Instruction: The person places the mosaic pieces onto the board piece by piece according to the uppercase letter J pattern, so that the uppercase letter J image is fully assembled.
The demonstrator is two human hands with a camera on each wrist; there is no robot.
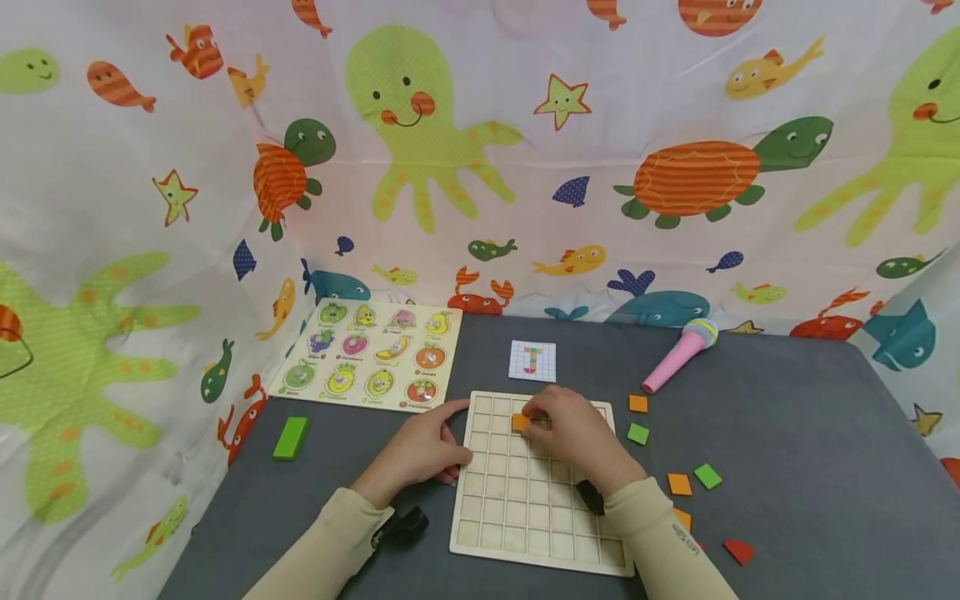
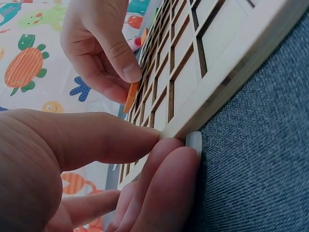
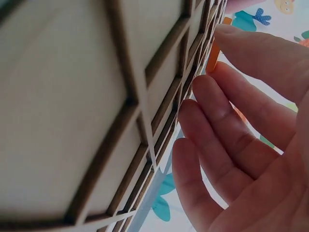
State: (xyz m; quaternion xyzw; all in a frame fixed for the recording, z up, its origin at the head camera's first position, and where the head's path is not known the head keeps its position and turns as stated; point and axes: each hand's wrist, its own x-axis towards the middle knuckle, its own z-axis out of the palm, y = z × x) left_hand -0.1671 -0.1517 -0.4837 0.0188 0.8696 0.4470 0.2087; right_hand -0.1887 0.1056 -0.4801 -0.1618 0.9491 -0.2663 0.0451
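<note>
A pale wooden grid board [image 1: 504, 510] lies on the dark table. My left hand [image 1: 422, 443] holds its left edge, thumb on the rim and fingers curled against the side, as the left wrist view shows. Over the upper part of the grid, my right hand [image 1: 573, 435] pinches an orange square tile [image 1: 519, 422] between thumb and index finger. In the right wrist view that tile [image 3: 213, 55] stands tilted near the board's surface; whether it touches is hard to tell. Behind the board lies a small card [image 1: 533, 362] with a coloured J on a grid.
Right of the board lie loose orange tiles [image 1: 637, 404], green tiles [image 1: 637, 433] and a red piece [image 1: 739, 551]. A pink toy microphone [image 1: 678, 357] is at the back right. On the left are a fruit puzzle board [image 1: 367, 350] and a green block [image 1: 290, 438].
</note>
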